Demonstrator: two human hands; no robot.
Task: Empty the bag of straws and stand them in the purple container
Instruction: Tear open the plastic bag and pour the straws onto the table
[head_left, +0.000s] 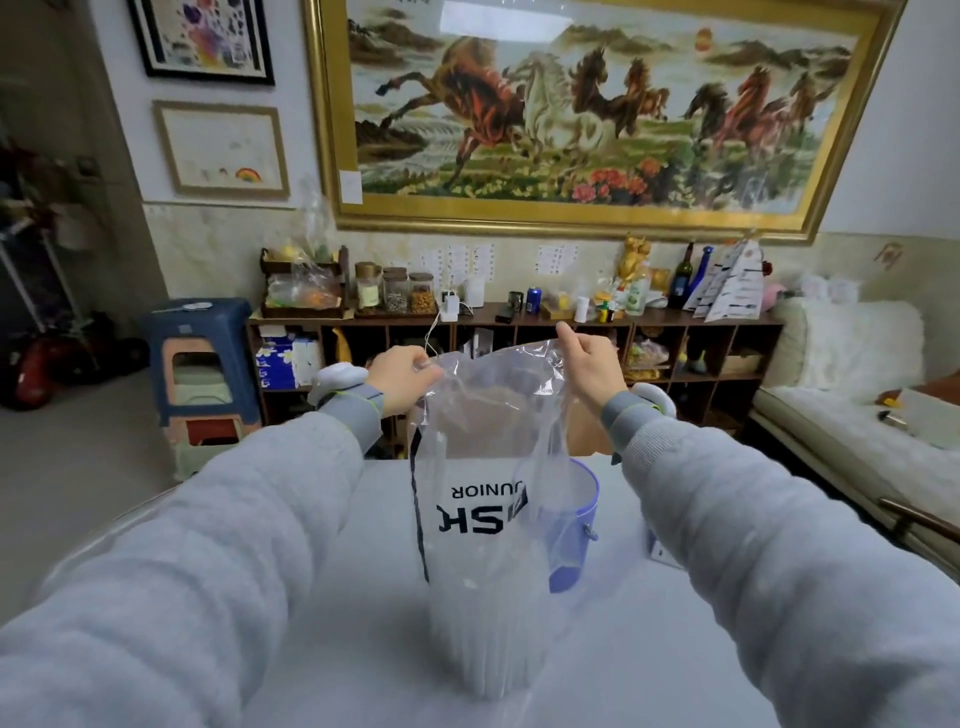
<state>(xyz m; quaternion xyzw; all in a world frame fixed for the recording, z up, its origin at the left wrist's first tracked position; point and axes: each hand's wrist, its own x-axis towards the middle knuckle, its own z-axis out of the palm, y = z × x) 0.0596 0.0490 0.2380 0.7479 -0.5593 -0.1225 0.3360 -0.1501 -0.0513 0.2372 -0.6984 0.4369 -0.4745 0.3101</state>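
Standing at a pale worktop, you face a low wooden shelf unit crowded with jars and bottles, under a gold-framed horse picture. The clear plastic bag, printed in dark letters, hangs upright over the worktop, its bottom packed with pale straws. Just behind the bag stands the purple container. Your left hand and right hand each pinch the bag's top edge, fingers curled tight on the plastic.
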